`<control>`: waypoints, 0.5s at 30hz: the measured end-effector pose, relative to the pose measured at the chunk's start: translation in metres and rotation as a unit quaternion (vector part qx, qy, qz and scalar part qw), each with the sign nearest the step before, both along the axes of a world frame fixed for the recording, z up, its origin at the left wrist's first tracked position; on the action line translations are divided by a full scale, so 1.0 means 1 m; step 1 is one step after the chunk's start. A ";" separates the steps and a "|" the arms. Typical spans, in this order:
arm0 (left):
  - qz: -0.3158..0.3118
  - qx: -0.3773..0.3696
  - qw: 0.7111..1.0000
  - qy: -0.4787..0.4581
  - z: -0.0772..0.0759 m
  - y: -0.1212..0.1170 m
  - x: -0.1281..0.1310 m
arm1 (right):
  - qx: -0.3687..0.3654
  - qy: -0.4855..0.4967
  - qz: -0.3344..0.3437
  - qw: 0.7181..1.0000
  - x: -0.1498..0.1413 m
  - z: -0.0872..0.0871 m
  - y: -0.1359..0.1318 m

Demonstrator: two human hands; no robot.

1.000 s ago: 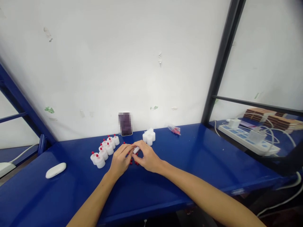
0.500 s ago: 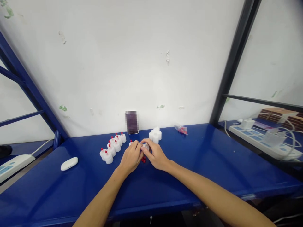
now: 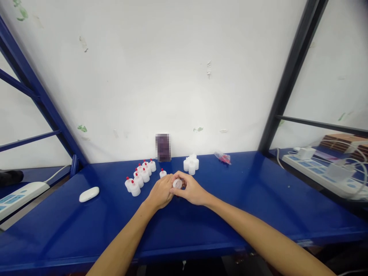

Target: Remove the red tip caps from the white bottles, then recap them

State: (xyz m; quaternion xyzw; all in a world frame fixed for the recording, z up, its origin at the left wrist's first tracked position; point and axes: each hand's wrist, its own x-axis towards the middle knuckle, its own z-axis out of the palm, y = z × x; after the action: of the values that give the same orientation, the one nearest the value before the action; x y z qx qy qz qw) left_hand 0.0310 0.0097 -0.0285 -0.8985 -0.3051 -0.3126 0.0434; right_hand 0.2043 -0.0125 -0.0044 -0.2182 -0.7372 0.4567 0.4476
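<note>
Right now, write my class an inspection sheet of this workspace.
Surface: glossy blue tabletop
Job's things: red-tipped white pieces, mostly grouped left; plain white pieces clustered farther right
Clutter: white case at left; upright pixelated panel; bag with red contents
Grip: right hand holds an open white piece; left hand close by, contact unclear
Cables: white cables by power strips, both sides
Surroundings: white wall with patches; slanting posts

The white piece [image 3: 177, 184] in the fingers [image 3: 179, 174] looks like smooth plastic, and the table [image 3: 184, 226] below them is shiny.
</note>
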 end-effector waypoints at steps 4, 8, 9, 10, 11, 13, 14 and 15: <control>0.009 -0.028 0.999 -0.031 0.001 -0.001 0.004 | 0.071 -0.049 -0.067 0.994 -0.002 -0.001 0.000; 0.101 -0.042 0.993 -0.049 0.007 0.001 -0.010 | 0.208 -0.099 -0.185 0.956 0.006 -0.001 0.002; 0.135 -0.043 0.988 -0.059 0.009 0.002 -0.016 | 0.233 -0.117 -0.206 0.943 0.010 0.000 0.003; 0.166 -0.046 0.983 -0.071 0.011 0.002 -0.020 | 0.249 -0.138 -0.223 0.932 0.014 0.000 0.005; 0.188 -0.049 0.977 -0.081 0.013 0.003 -0.024 | 0.255 -0.165 -0.234 0.924 0.019 0.000 0.008; 0.209 -0.055 0.973 -0.081 0.016 0.002 -0.027 | 0.252 -0.221 -0.249 0.909 0.027 -0.003 0.015; 0.207 -0.058 0.974 -0.068 0.017 0.002 -0.027 | 0.250 -0.248 -0.251 0.902 0.030 -0.005 0.018; 0.198 -0.060 0.977 -0.049 0.017 0.001 -0.026 | 0.251 -0.272 -0.252 0.894 0.032 -0.008 0.022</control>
State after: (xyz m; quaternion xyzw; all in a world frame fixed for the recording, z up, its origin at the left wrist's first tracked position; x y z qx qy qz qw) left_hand 0.0051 0.0108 -0.0113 -0.8048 -0.4971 -0.3223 0.0356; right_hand 0.2362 0.0100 -0.0127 -0.3926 -0.8405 0.0517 0.3698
